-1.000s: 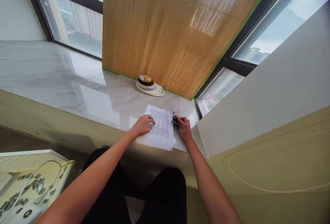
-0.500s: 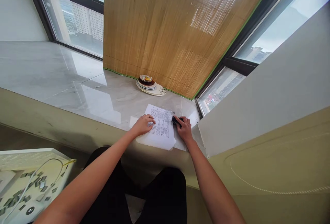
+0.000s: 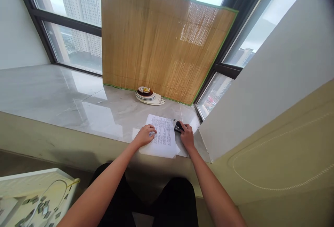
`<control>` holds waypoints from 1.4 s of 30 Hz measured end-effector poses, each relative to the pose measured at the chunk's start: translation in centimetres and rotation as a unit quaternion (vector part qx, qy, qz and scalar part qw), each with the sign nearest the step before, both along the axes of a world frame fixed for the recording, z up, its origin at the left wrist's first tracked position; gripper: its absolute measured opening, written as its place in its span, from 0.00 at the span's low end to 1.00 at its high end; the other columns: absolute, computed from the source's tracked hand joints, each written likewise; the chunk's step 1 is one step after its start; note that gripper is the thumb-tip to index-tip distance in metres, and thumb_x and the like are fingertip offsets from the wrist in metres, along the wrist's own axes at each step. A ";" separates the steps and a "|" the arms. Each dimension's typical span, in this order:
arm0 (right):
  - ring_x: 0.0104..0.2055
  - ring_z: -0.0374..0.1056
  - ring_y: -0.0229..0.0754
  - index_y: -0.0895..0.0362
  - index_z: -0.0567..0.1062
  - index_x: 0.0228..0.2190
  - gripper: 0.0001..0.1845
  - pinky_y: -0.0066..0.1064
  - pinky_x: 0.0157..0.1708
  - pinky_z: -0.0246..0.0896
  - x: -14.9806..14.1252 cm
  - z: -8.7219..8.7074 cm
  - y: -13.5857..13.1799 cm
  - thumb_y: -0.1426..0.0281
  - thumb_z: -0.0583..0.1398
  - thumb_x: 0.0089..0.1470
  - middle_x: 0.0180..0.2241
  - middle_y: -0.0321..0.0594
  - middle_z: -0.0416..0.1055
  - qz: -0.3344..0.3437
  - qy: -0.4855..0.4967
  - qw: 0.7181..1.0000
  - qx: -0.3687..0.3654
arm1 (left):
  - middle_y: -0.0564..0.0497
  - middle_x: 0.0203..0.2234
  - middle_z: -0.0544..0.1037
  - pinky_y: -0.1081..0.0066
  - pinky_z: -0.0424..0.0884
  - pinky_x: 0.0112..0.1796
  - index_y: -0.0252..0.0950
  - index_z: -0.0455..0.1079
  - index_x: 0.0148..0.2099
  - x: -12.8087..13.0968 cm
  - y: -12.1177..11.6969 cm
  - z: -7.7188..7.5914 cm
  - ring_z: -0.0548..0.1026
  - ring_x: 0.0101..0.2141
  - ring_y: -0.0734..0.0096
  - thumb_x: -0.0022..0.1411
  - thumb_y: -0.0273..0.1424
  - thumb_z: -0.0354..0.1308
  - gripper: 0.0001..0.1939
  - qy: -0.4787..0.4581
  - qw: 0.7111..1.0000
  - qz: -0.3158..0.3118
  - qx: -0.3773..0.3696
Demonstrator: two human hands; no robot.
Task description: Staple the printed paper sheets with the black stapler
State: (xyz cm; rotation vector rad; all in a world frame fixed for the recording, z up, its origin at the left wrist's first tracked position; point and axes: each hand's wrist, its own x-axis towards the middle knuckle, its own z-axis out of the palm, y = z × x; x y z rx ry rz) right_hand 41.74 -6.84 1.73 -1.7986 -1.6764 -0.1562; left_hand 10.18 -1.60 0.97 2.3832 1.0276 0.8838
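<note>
marble-look window ledge (image 3: 127,112), with a bamboo blind (image 3: 146,39) hanging behind it and a stack of plates (image 3: 145,96) out beyond both hands, close to the blind.

so the printed sheet (image 3: 163,134) lies flat between the hands, bottom edge right by the ledge's front lip. left hand (image 3: 144,135) rests on its left side, fingers loosely bent and thumb apart from them, so it's pinning the sheet rather than clamping anything. right hand (image 3: 187,135) is wrapped around what looks like a black stapler (image 3: 179,124), just past the sheet's right edge, mouth end facing the paper. that mouth looks a bit apart to me; can't tell if any paper sits inside. couple of tiny dark bits (image 3: 174,119) just beyond the stapler, too small to make out.

imo, doing this bit well is mostly the left hand: press firmly, since glossy stone is probably slippery and a nudge from the right could skate the paper. if there's more than one page (can't be sure), square the edges first. i'd hold the stapler low and level, fingertips away from its mouth, and mind the sheet's bottom edge, a dragging wrist could crease it.
</note>
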 end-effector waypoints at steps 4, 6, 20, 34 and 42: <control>0.50 0.66 0.56 0.55 0.74 0.66 0.31 0.48 0.56 0.63 -0.6 1.4 -0.8 0.73 0.53 0.64 0.48 0.52 0.71 -0.115 0.063 0.985 0.111 | 0.45 0.51 0.80 0.55 0.71 0.61 0.41 0.82 0.46 0.0 0.2 -0.4 0.77 0.54 0.56 0.59 0.22 0.61 0.15 -0.012 1.000 0.000 -0.008; 0.49 0.67 0.57 0.56 0.74 0.65 0.31 0.48 0.56 0.64 -2.7 2.2 -1.1 0.71 0.54 0.63 0.47 0.52 0.71 -0.102 0.102 0.980 0.140 | 0.45 0.52 0.80 0.55 0.71 0.62 0.40 0.81 0.48 0.0 0.5 -0.6 0.77 0.55 0.55 0.59 0.22 0.62 0.16 -0.032 0.999 -0.002 -0.016; 0.44 0.72 0.49 0.53 0.81 0.54 0.27 0.44 0.51 0.70 -11.5 0.2 -1.4 0.74 0.64 0.52 0.42 0.42 0.73 0.082 0.206 0.974 0.050 | 0.45 0.47 0.80 0.56 0.72 0.59 0.38 0.72 0.47 -0.7 2.1 -1.7 0.77 0.52 0.60 0.57 0.14 0.48 0.21 -0.157 0.982 0.092 -0.055; 0.69 0.64 0.55 0.59 0.77 0.58 0.22 0.51 0.69 0.56 -3.7 0.7 6.9 0.67 0.59 0.65 0.67 0.57 0.67 0.014 0.014 0.994 -0.110 | 0.37 0.71 0.66 0.31 0.45 0.70 0.38 0.71 0.67 -11.9 4.4 1.2 0.57 0.73 0.37 0.72 0.31 0.52 0.24 0.172 0.954 0.246 0.018; 0.78 0.48 0.57 0.60 0.62 0.71 0.31 0.62 0.75 0.37 -13.7 -0.6 11.8 0.67 0.49 0.72 0.76 0.58 0.52 0.075 -0.040 0.976 -0.199 | 0.41 0.72 0.65 0.26 0.48 0.67 0.42 0.68 0.70 -15.0 4.8 0.2 0.57 0.73 0.40 0.76 0.30 0.43 0.25 0.183 0.934 0.305 -0.021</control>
